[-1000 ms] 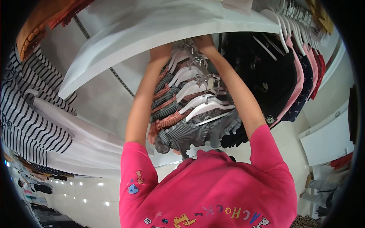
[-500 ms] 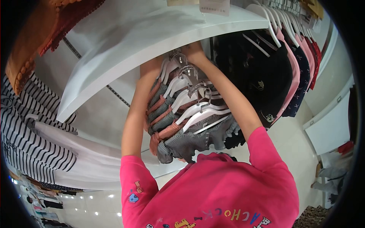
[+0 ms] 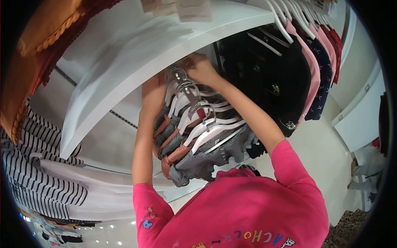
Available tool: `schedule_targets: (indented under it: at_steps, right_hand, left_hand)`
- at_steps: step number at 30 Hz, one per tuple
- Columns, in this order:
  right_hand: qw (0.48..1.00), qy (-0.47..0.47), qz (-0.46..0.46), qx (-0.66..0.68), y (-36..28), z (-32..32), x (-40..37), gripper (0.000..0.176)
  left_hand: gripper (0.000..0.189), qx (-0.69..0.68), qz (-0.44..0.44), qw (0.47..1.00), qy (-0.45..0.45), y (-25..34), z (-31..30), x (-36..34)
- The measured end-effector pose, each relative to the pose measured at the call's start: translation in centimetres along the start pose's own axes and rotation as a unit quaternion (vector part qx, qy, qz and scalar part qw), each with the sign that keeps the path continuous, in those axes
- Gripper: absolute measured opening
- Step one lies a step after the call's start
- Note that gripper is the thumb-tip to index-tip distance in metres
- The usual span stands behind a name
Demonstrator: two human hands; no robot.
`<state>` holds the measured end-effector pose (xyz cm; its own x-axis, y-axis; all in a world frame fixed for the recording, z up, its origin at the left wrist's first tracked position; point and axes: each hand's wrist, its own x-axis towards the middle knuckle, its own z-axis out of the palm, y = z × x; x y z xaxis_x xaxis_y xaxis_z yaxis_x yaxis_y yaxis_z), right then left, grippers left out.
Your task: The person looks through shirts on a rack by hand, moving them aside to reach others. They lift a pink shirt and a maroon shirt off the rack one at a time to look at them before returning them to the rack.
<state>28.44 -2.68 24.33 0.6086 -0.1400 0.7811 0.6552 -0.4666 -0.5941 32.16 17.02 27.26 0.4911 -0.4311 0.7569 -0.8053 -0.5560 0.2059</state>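
Note:
Both my arms reach up under the white shelf [image 3: 136, 78] to a row of white hangers [image 3: 215, 128]. My right hand [image 3: 200, 69] is at the back of the row, its fingers curled in by the hanger hooks; what they close on is hidden. My left hand [image 3: 154, 84] is on the left side of the row, beside the rearmost hangers, with its fingers out of sight. A metal rail [image 3: 191, 97] runs through the hooks. On the hangers are grey striped tops [image 3: 194, 168] and orange striped tops [image 3: 175, 153], close together.
Black tops [image 3: 269, 70], a pink top [image 3: 311, 68] and navy and red garments hang to the right. Black-and-white striped shirts [image 3: 49, 177] and a white skirt-like garment [image 3: 103, 182] hang at the left. Orange garments [image 3: 45, 41] hang at upper left.
The view has shifted, so the shelf and hangers sit further left and slightly lower. My right hand's fingers show more below the shelf edge. The tops stay on the rail.

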Motion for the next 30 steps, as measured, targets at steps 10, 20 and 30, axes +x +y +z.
schedule_targets:
  at_steps: [10, 20, 30]
  right_hand:
    - [0.998, 0.051, 0.005, 0.043, -0.7, 0.5, -0.5, 0.020]
    - [0.994, 0.025, 0.024, 0.105, -1.1, -0.7, -2.1, 0.022]
    - [0.996, -0.005, 0.028, 0.085, -1.2, -1.5, -2.0, 0.029]
  left_hand:
    - [0.021, -0.258, -0.115, 0.959, 0.041, -7.4, 2.0, 3.2]
    - [0.024, -0.329, -0.134, 0.934, -0.025, -5.3, -0.2, 3.6]
    - [0.030, 0.050, 0.028, 0.998, 0.019, -10.7, 1.4, 4.6]
